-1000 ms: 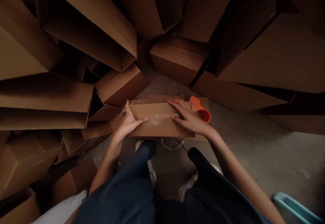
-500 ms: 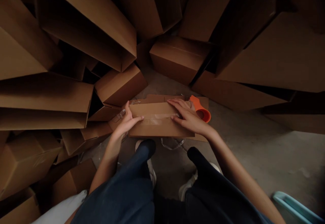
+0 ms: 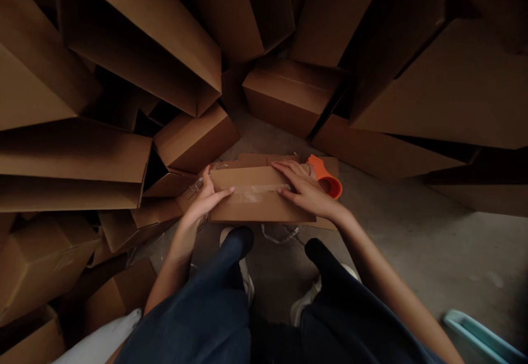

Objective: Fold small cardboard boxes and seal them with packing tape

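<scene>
Trousers: dark trousers (image 3: 206, 314) are bending at the knees in the foreground, white shoes (image 3: 244, 276) showing below.
Left hand: the person's left hand (image 3: 206, 200) is resting on the box's left end, its fingers (image 3: 220, 194) spread apart, the thumb (image 3: 205, 176) splayed away from them, clamped on nothing.
Right hand: the right hand (image 3: 307, 189) is lying across the box's right end, its fingers (image 3: 289, 172) slightly apart, also not clamped.
Box: a flat cardboard box (image 3: 243, 207) is lying on the floor between the feet and the stacks.
Tape: a strip of clear tape (image 3: 251, 192) is running along the box's top, between both hands.
Dispenser: an orange tape dispenser (image 3: 328, 182) is sitting just beside the right hand.
Floor: a concrete floor (image 3: 412, 243) is stretching right, a pale blue crate (image 3: 478, 337) sitting at its near corner.
Stacks: cardboard boxes (image 3: 193, 138) are piling up on the left and far sides.
</scene>
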A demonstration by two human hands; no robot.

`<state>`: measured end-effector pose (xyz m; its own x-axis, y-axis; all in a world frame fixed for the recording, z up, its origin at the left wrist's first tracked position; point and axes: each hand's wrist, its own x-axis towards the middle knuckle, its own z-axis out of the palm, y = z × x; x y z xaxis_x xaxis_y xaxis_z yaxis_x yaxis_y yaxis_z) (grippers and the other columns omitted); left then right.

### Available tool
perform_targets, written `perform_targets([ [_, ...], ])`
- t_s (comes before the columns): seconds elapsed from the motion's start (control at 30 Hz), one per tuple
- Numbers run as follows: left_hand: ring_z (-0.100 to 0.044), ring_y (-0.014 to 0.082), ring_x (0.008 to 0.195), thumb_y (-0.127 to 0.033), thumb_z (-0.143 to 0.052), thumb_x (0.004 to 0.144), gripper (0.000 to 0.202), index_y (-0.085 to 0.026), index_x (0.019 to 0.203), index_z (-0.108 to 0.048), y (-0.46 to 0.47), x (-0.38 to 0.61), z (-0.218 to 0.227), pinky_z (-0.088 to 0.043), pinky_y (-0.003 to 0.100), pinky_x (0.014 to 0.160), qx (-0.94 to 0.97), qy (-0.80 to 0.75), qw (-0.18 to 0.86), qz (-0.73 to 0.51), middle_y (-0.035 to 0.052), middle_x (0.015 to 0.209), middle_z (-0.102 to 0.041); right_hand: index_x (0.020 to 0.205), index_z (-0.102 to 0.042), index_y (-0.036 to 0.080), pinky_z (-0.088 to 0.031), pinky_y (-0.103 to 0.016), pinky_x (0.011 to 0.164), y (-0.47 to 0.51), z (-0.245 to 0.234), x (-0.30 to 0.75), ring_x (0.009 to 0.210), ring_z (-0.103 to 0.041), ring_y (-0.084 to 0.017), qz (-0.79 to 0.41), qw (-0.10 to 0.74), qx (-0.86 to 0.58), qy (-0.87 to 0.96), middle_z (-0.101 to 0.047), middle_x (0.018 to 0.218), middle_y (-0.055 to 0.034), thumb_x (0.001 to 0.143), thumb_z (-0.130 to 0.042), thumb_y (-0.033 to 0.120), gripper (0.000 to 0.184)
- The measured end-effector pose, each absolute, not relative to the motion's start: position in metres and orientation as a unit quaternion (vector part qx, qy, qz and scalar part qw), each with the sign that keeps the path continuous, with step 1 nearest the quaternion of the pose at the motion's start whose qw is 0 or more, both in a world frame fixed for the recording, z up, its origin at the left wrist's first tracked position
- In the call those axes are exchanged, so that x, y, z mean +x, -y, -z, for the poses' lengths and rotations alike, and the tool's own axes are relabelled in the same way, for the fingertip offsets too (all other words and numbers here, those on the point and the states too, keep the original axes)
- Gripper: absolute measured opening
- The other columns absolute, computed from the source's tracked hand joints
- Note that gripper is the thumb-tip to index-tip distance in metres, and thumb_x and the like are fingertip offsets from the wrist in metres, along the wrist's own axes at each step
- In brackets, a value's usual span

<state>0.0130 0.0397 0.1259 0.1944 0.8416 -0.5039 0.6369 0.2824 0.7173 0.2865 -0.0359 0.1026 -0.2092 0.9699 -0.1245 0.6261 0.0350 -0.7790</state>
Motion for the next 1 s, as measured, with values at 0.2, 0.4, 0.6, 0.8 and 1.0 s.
perform_targets([
  [0.2, -0.029, 0.0321, 0.145, -0.046, -0.07, 0.076, 0.113, -0.022, 0.153, 0.01, -0.041, 0.014, -0.126, -0.028, 0.048, 0.119, 0.59, -0.621, 0.505, -0.102, 0.0165, 0.154, -0.031, 0.147, -0.034, 0.032, -0.013, -0.063, 0.118, 0.036, -0.103, 0.286, 0.144, -0.031, -0.03, -0.374, 0.229, -0.586, 0.681, -0.039, 0.153, -0.0068, 0.091, -0.047, 0.033, 0.058],
  [0.4, -0.029, 0.0328, 0.144, -0.042, -0.073, 0.071, 0.116, -0.021, 0.154, 0.007, -0.042, 0.015, -0.128, -0.029, 0.046, 0.119, 0.577, -0.623, 0.517, -0.112, 0.0169, 0.155, -0.029, 0.147, -0.034, 0.029, -0.013, -0.062, 0.118, 0.036, -0.105, 0.286, 0.143, -0.032, -0.029, -0.371, 0.228, -0.587, 0.682, -0.04, 0.152, -0.0076, 0.091, -0.047, 0.031, 0.058],
  [0.6, -0.032, 0.0333, 0.143, -0.04, -0.072, 0.071, 0.115, -0.024, 0.153, 0.007, -0.042, 0.012, -0.131, -0.032, 0.047, 0.116, 0.58, -0.617, 0.524, -0.088, 0.0156, 0.154, -0.029, 0.147, -0.035, 0.028, -0.011, -0.062, 0.119, 0.036, -0.106, 0.285, 0.144, -0.031, -0.028, -0.374, 0.223, -0.591, 0.68, -0.039, 0.153, -0.0084, 0.09, -0.048, 0.03, 0.058],
  [0.8, -0.033, 0.0328, 0.142, -0.035, -0.075, 0.067, 0.12, -0.023, 0.154, 0.007, -0.042, 0.012, -0.134, -0.028, 0.045, 0.117, 0.57, -0.61, 0.542, -0.097, 0.0165, 0.155, -0.026, 0.146, -0.035, 0.027, -0.011, -0.063, 0.118, 0.036, -0.106, 0.285, 0.143, -0.032, -0.029, -0.368, 0.224, -0.591, 0.682, -0.04, 0.153, -0.0087, 0.09, -0.047, 0.03, 0.058],
  [1.0, -0.031, 0.034, 0.142, -0.034, -0.076, 0.067, 0.123, -0.019, 0.154, 0.009, -0.043, 0.013, -0.138, -0.025, 0.046, 0.118, 0.569, -0.607, 0.548, -0.088, 0.018, 0.153, -0.03, 0.146, -0.036, 0.027, -0.013, -0.062, 0.119, 0.036, -0.105, 0.285, 0.143, -0.032, -0.028, -0.37, 0.225, -0.59, 0.682, -0.039, 0.153, -0.0082, 0.09, -0.047, 0.031, 0.058],
])
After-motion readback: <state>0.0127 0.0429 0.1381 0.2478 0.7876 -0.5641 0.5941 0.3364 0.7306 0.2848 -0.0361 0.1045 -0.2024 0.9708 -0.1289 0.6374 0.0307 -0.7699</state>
